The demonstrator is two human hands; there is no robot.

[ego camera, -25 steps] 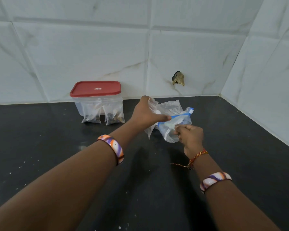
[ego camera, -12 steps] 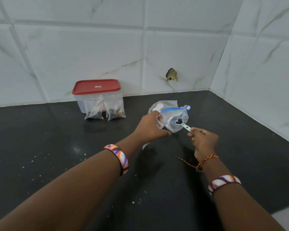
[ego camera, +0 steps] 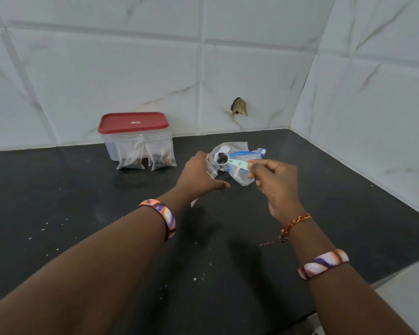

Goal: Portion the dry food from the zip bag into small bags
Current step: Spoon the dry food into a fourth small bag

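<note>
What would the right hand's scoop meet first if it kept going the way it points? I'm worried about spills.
Probably the small clear plastic bag held by the left hand: the pale green scoop in the right hand points leftward at it. Depth is unclear.

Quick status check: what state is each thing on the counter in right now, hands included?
Zip bag: mouth open, lying on the counter.
Scoop: loaded with dark food, lifted out of the zip bag.
Small bag: held beside the scoop.
Left hand: grips the small bag.
Right hand: pinches the scoop handle.
Filled bags: two, leaning against the box.
Box: red lid on.
</note>
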